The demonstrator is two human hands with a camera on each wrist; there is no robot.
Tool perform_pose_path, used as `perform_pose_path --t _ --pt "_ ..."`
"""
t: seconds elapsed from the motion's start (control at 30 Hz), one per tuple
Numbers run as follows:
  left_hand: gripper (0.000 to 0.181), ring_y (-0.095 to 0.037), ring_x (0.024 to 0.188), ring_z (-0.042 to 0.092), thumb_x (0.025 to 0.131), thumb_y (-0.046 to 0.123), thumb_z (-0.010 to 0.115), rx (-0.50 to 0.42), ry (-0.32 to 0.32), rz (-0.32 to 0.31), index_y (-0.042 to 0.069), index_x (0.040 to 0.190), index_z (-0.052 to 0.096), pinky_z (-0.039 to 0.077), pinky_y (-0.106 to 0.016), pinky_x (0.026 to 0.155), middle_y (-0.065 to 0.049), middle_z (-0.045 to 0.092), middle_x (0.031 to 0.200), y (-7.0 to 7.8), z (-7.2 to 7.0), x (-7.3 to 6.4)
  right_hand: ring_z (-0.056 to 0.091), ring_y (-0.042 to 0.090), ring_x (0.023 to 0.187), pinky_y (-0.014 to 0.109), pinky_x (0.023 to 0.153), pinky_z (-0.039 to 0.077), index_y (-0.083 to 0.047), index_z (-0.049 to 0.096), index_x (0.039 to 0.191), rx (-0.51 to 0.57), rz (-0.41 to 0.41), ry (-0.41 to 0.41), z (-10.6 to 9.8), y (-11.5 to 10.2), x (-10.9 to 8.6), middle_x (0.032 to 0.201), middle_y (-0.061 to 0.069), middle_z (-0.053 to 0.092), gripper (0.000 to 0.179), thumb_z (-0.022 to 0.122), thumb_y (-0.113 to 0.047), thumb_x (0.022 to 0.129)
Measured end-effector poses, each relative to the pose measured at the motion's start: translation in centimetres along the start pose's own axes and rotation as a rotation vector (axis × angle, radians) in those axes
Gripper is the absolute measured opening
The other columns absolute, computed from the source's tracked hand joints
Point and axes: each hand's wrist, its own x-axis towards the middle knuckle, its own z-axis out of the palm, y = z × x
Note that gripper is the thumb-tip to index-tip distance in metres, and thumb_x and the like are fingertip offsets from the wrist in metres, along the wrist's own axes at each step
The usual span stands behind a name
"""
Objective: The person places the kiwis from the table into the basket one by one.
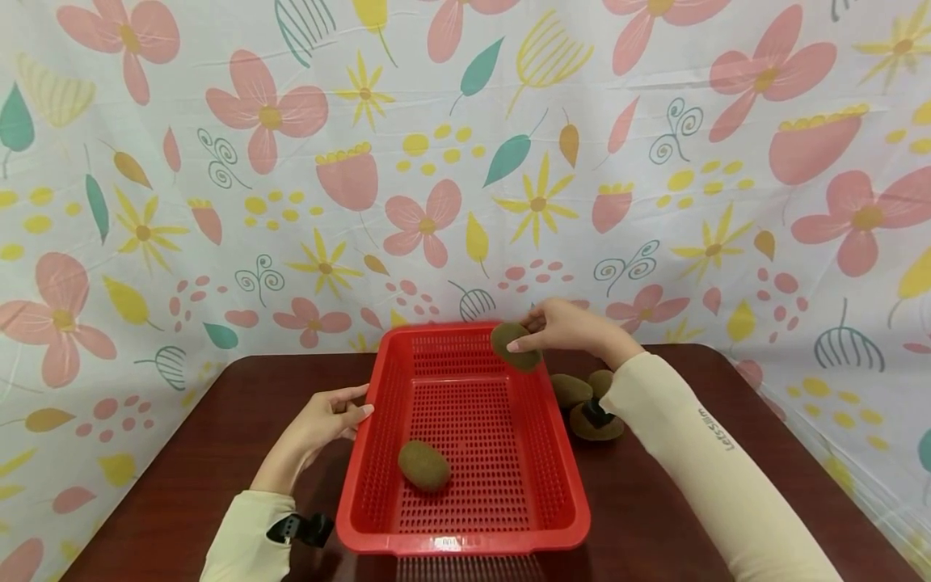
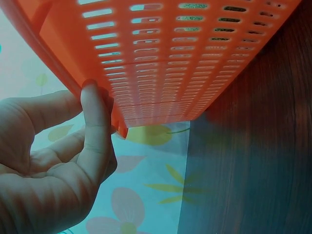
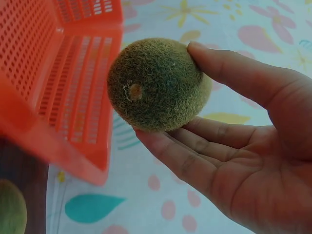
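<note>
A red perforated plastic basket (image 1: pixel 465 543) stands on the table, with one brown fuzzy kiwi (image 1: pixel 424 466) lying on its floor toward the near left. My left hand (image 1: pixel 320 424) pinches the basket's left rim between thumb and fingers, which the left wrist view shows close up against the slotted wall (image 2: pixel 161 73). Over the far right corner of the basket, my right hand (image 1: pixel 570 330) holds another kiwi (image 1: pixel 515 347). In the right wrist view that kiwi (image 3: pixel 156 85) sits between the thumb and the fingertips, beside the basket wall.
Three more kiwis (image 1: pixel 570 391) lie together on the dark wooden table (image 1: pixel 655 501) just right of the basket, partly behind my right wrist. A white cloth (image 1: pixel 465 202) printed with flowers and leaves hangs behind the table.
</note>
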Motion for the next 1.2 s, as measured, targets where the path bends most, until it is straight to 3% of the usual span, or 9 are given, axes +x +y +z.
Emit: perform_pose_path --t 0.23,0.4,0.57,0.93,1.2 --pt "0.053 -0.024 0.074 0.066 0.095 0.012 0.061 -0.005 -0.006 0.003 -0.002 0.143 0.042 0.058 -0.038 0.071 -0.013 0.062 0.084 0.0 0.0 0.1 0.059 0.032 0.113 0.045 0.093 0.049 0.005 0.061 0.125 0.003 -0.061 -0.018 1.2 -1.8 1.6 0.119 0.018 0.064 0.056 0.073 -0.033 0.085" --pt "0.053 -0.023 0.075 0.066 0.095 0.012 0.061 -0.006 -0.010 0.002 -0.002 0.143 0.042 0.058 -0.038 0.071 -0.013 0.062 0.085 -0.1 0.0 0.1 0.065 0.024 0.104 0.039 0.088 0.052 0.001 0.065 0.121 0.110 -0.087 -0.063 2.5 -2.7 2.8 0.109 0.012 0.070 0.046 0.074 -0.026 0.086" --pt "0.054 -0.024 0.074 0.067 0.095 0.012 0.061 -0.007 -0.012 0.002 -0.003 0.143 0.041 0.058 -0.037 0.071 -0.013 0.062 0.084 -0.1 -0.1 0.1 0.067 0.020 0.095 0.034 0.083 0.054 0.003 0.066 0.117 0.148 -0.104 -0.079 4.0 -3.4 4.0 0.104 0.012 0.071 0.042 0.074 -0.023 0.086" --pt "0.054 -0.023 0.074 0.066 0.095 0.012 0.061 -0.010 -0.009 0.000 -0.002 0.143 0.042 0.058 -0.038 0.071 -0.013 0.063 0.085 0.0 -0.1 0.1 0.067 0.013 0.081 0.029 0.075 0.055 0.003 0.071 0.108 0.128 -0.130 -0.104 7.1 -4.7 5.5 0.094 0.008 0.073 0.034 0.076 -0.021 0.084" --pt "0.054 -0.023 0.073 0.066 0.094 0.011 0.062 -0.007 -0.005 -0.005 -0.002 0.143 0.043 0.058 -0.038 0.071 -0.013 0.063 0.084 -0.2 0.0 0.1 0.058 0.012 0.066 0.024 0.064 0.051 -0.002 0.074 0.094 0.118 -0.100 -0.153 9.3 -5.1 6.2 0.077 0.002 0.069 0.021 0.076 -0.020 0.084"
